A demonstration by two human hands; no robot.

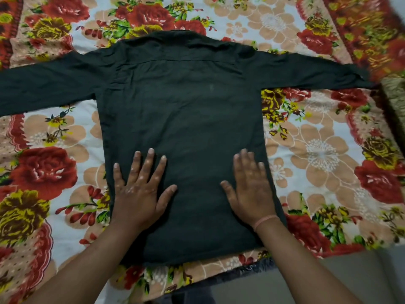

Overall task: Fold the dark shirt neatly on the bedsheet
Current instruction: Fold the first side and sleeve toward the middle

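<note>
Left hand (pixel 140 189) flat, fingers spread, palm down on the lower left of the shirt (pixel 182 110). Right hand (pixel 249 185) the same on the lower right, fingers closer together and a touch blurred, a pink band (pixel 264 221) at the wrist. Neither hand grips anything; both are open and pressing on the cloth.

The shirt lies back-up in the middle of the flowered bedsheet (pixel 328 145), collar at the far end, hem nearest the person. Both sleeves stretch straight out to the sides, the left one running off the frame edge, the right cuff (pixel 359 76) near the sheet's border.

This looks like the smoothing step, no fold made yet. To do it well, the palms should stay flat and sweep from the centre out toward the side seams and up toward the yoke (pixel 175 60), chasing the faint creases without dragging the body askew. Light pressure, I'd say, since the sheet beneath could bunch. Side seams parallel, sleeves level, and then the first sleeve fold has a clean line.
</note>
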